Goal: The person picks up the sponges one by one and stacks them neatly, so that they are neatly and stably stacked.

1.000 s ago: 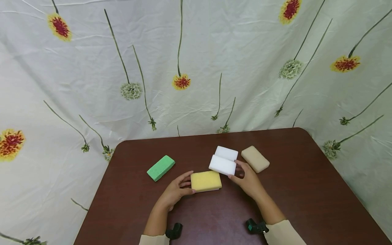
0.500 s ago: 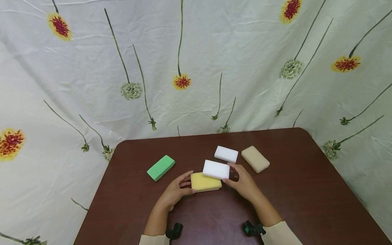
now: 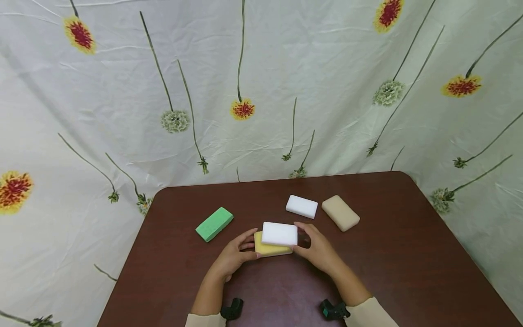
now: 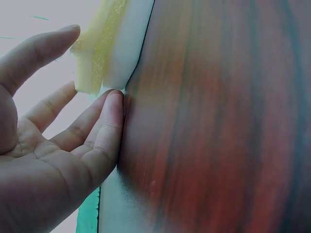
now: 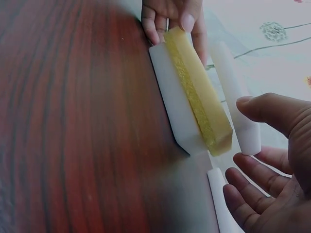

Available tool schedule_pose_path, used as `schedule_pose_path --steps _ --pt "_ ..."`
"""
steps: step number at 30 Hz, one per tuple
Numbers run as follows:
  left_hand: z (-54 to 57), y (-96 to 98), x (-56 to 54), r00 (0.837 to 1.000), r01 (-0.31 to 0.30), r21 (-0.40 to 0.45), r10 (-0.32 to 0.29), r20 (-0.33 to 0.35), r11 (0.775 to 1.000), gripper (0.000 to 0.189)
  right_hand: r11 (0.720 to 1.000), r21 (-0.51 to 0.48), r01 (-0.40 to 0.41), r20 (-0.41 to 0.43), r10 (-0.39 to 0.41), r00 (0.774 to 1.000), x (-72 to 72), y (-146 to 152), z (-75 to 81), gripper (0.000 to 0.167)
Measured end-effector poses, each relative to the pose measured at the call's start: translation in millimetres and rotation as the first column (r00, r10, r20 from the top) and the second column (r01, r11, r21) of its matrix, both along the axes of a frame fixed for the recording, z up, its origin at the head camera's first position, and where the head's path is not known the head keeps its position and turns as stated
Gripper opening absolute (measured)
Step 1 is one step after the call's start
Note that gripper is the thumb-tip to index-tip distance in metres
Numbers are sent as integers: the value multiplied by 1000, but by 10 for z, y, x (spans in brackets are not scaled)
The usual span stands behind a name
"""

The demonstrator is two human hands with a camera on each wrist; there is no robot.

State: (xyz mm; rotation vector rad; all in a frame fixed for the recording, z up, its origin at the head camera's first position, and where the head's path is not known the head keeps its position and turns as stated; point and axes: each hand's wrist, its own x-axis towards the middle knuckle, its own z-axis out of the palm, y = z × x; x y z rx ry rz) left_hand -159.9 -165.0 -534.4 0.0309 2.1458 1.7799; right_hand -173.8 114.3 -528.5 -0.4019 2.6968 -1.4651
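My right hand (image 3: 320, 250) pinches one end of a white sponge block (image 3: 279, 234) between thumb and fingers. It is held over a yellow sponge (image 3: 267, 250), with a narrow gap between the two in the right wrist view. Beneath the yellow sponge lies another white block (image 5: 172, 94), flat on the table. At the stack's left end, my left hand (image 3: 233, 260) holds the yellow sponge, thumb at its near corner and fingers at the far side. In the left wrist view, a fingertip also touches the lower white block (image 4: 127, 43).
On the brown table (image 3: 408, 254), a green sponge (image 3: 214, 224) lies to the left of the stack. Behind the stack is a further white block (image 3: 302, 206), with a beige sponge (image 3: 341, 213) beside it. A flowered cloth (image 3: 261, 68) hangs behind the table.
The right hand has carried the white block left and nearer, away from the white block behind and over the yellow sponge. My left hand stays where it was.
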Motion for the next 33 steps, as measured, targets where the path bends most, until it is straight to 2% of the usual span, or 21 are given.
schedule_pose_path --steps 14,21,33 --pt "-9 0 6 1000 11 -5 -11 4 1000 77 998 36 -49 -38 51 998 3 -57 18 65" --pt "7 24 -5 1000 -11 9 11 17 1000 78 993 61 -103 -55 107 993 -20 -83 27 66" --pt "7 32 -2 1000 -9 10 9 15 1000 78 989 80 -122 -62 127 990 -27 -103 31 66"
